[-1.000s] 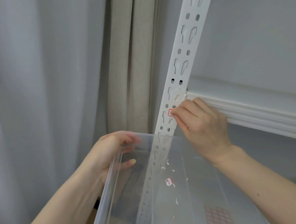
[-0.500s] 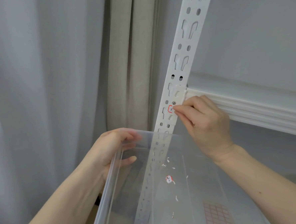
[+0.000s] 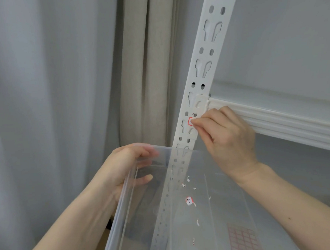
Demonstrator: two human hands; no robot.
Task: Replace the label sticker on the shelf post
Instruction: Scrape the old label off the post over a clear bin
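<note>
The right hand (image 3: 226, 138) is curled, its thumb and forefinger tips pinching at the edge of the red-bordered label sticker (image 3: 189, 121) on the front face of the white shelf post (image 3: 203, 68), just below the joint where the white shelf beam (image 3: 287, 125) meets the post. Only the left part of the sticker shows past the fingertips (image 3: 196, 122); whether it is stuck flat or partly lifted cannot be told.

The left hand (image 3: 122, 166) grips the near-left rim of a clear plastic bin (image 3: 127, 214) — fingers curled over the top edge, thumb inside against the wall — holding it up directly under the sticker. The lower length of the post is seen through the bin's transparent walls.

Inside the bin lie small white paper scraps (image 3: 197, 222), scattered apart along the floor, and among them a torn old sticker (image 3: 189, 200) with a red border and a dark handwritten mark. Toward the bin's right, near the bottom of the view, is a sheet of red-bordered labels (image 3: 242, 240) in a grid — hazy, and whether it lies in the bin or under it cannot be told.

Behind the post hang a beige curtain (image 3: 147, 68) and a pale grey sheer curtain (image 3: 42, 93); the wall (image 3: 290, 40) behind the shelf is grey.
</note>
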